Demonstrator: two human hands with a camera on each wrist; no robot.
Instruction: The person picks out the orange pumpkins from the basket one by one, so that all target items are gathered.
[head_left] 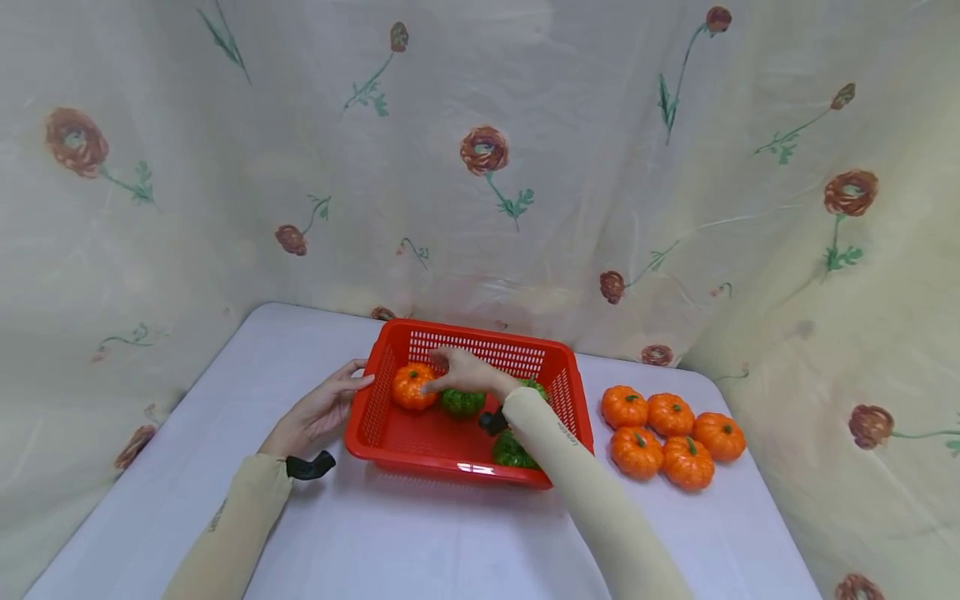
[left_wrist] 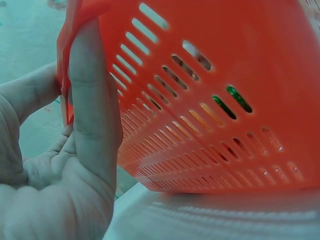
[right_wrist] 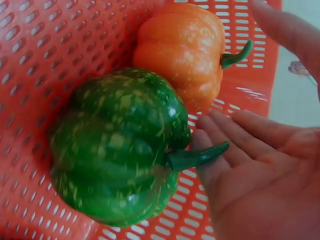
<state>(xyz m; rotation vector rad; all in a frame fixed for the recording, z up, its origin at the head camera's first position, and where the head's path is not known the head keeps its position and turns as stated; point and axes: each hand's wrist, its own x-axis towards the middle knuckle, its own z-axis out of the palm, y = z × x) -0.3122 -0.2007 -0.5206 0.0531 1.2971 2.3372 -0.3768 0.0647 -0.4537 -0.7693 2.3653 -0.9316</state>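
Observation:
A red plastic basket (head_left: 465,468) with slotted walls stands on the table. My left hand (head_left: 318,412) holds its left rim, and the left wrist view shows the rim between thumb and fingers (left_wrist: 90,100). My right hand (head_left: 468,371) is inside the basket, its fingers extended beside an orange pumpkin (head_left: 411,388) and a green pumpkin (head_left: 462,404). In the right wrist view, the speckled green pumpkin (right_wrist: 115,150) lies in front of the orange one (right_wrist: 182,55), its stem close to my fingers. Another green pumpkin (head_left: 510,452) sits at the basket's front right, partly behind my right arm.
Several orange pumpkins (head_left: 637,452) are grouped on the table to the right of the basket. The table has a white cover (head_left: 420,542). A flower-patterned curtain (head_left: 480,242) hangs behind it and along both sides.

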